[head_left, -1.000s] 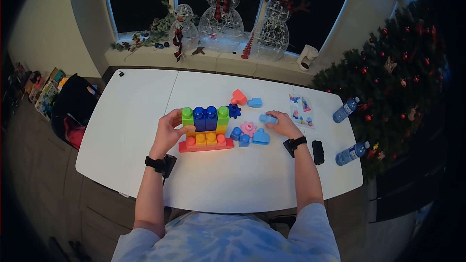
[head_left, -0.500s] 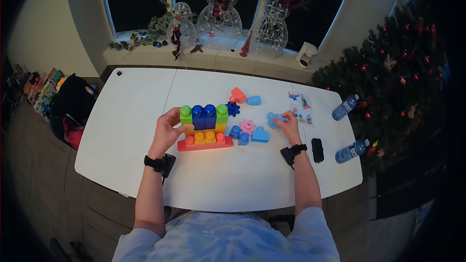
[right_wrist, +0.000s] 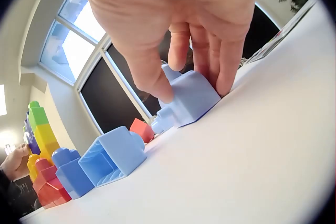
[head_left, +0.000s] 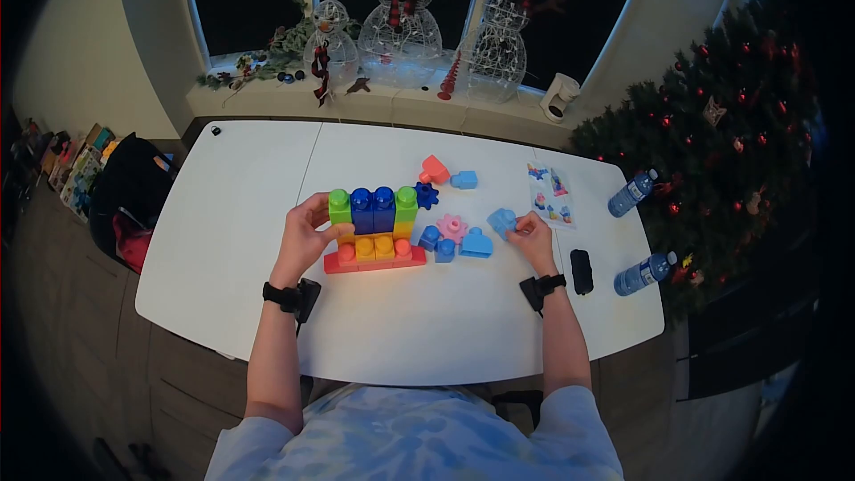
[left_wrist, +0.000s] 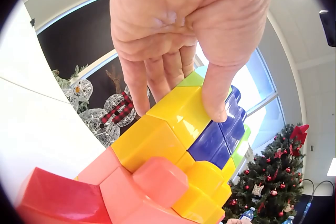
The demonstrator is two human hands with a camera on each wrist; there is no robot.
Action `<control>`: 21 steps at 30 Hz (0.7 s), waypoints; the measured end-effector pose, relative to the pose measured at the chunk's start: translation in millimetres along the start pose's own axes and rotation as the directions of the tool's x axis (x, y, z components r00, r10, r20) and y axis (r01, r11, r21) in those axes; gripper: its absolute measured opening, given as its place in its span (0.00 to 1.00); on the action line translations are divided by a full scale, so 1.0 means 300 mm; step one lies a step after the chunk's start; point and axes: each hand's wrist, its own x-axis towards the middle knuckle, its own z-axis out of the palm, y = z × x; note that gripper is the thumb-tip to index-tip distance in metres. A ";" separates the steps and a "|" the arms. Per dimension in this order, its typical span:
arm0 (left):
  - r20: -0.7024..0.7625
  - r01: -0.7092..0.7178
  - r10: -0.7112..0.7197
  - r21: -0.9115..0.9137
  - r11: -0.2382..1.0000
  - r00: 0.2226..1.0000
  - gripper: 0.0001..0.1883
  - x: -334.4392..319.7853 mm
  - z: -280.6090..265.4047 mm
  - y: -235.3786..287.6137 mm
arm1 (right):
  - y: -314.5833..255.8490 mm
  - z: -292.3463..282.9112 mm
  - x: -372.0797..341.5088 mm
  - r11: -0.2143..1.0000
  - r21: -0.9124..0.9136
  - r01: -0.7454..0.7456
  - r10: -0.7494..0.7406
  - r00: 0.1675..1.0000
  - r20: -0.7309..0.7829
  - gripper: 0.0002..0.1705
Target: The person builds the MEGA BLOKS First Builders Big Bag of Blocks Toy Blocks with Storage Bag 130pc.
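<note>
My left hand (head_left: 305, 236) grips the left end of a built wall of toy building blocks (left_wrist: 181, 111), thumb on the near face and fingers behind. The wall has a red base, yellow blocks in the middle, and green and dark blue ones on top. At right, my right hand (head_left: 534, 242) pinches a light blue building block (right_wrist: 193, 98) between thumb and fingers, low at the tabletop. Between the hands lie a pink gear-shaped piece (head_left: 452, 228), a light blue block (head_left: 476, 243) and two darker blue blocks (head_left: 444, 250). A dark blue gear-shaped piece (head_left: 427, 195) is beside the wall's right end.
Farther back on the white table (head_left: 240, 258) are a coral block (head_left: 433, 169) and a small light blue block (head_left: 464, 180). A picture sheet (head_left: 552, 196), a black phone-like object (head_left: 582, 272) and two water bottles (head_left: 646, 273) lie to the right.
My right hand has moved a little right with the light blue block, which has turned in the fingers and come away from the loose pieces. My left hand keeps its hold on the wall.
</note>
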 end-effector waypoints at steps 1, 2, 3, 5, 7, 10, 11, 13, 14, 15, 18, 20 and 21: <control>0.000 0.000 0.000 0.001 1.000 1.000 0.26 0.000 0.000 0.000 | -0.015 -0.001 -0.001 0.996 -0.087 -0.017 0.021 0.999 0.049 0.16; 0.000 -0.001 0.001 0.001 1.000 1.000 0.26 -0.001 0.000 0.001 | -0.029 -0.002 -0.002 0.996 -0.087 -0.016 0.021 0.999 0.049 0.16; -0.003 0.006 -0.006 -0.006 1.000 1.000 0.26 -0.002 0.001 0.002 | -0.045 -0.006 0.000 0.972 -0.222 0.082 -0.082 0.997 0.007 0.15; -0.008 0.011 -0.011 -0.013 1.000 1.000 0.26 -0.001 0.000 0.005 | -0.136 0.006 0.003 0.919 -0.356 0.172 -0.192 0.981 -0.020 0.15; -0.002 -0.005 0.005 0.003 1.000 1.000 0.26 -0.002 0.002 0.007 | -0.232 0.035 0.000 0.933 -0.301 0.199 -0.230 0.971 -0.069 0.14; 0.001 -0.012 0.012 0.010 1.000 1.000 0.25 0.003 -0.001 -0.011 | -0.413 0.111 -0.056 0.924 -0.241 0.298 -0.230 0.934 0.273 0.15; 0.007 -0.014 0.014 0.010 1.000 1.000 0.25 0.004 0.000 -0.008 | -0.431 0.152 -0.077 0.924 -0.242 0.295 -0.229 0.936 0.267 0.15; 0.006 -0.014 0.013 0.047 0.999 1.000 0.25 0.003 -0.001 0.000 | -0.456 0.233 -0.123 0.834 -0.304 0.460 -0.324 0.855 0.405 0.20; 0.006 -0.016 0.015 0.048 0.999 1.000 0.25 0.002 -0.001 0.002 | -0.462 0.265 -0.134 0.834 -0.304 0.461 -0.326 0.855 0.404 0.20; 0.007 -0.009 0.009 0.030 1.000 1.000 0.24 0.001 0.000 0.004 | -0.460 0.296 -0.140 0.793 -0.371 0.483 -0.323 0.850 0.416 0.22; 0.004 0.000 0.000 0.007 1.000 1.000 0.24 0.000 0.000 0.003 | -0.405 0.360 -0.122 0.697 -0.468 0.543 -0.336 0.824 0.456 0.24; 0.000 0.000 0.000 0.003 1.000 1.000 0.24 0.000 0.000 0.002 | -0.388 0.377 -0.108 0.643 -0.499 0.581 -0.351 0.802 0.483 0.24; -0.007 0.008 -0.008 0.000 1.000 1.000 0.25 0.000 0.000 0.001 | -0.379 0.381 -0.099 0.668 -0.479 0.570 -0.337 0.805 0.488 0.23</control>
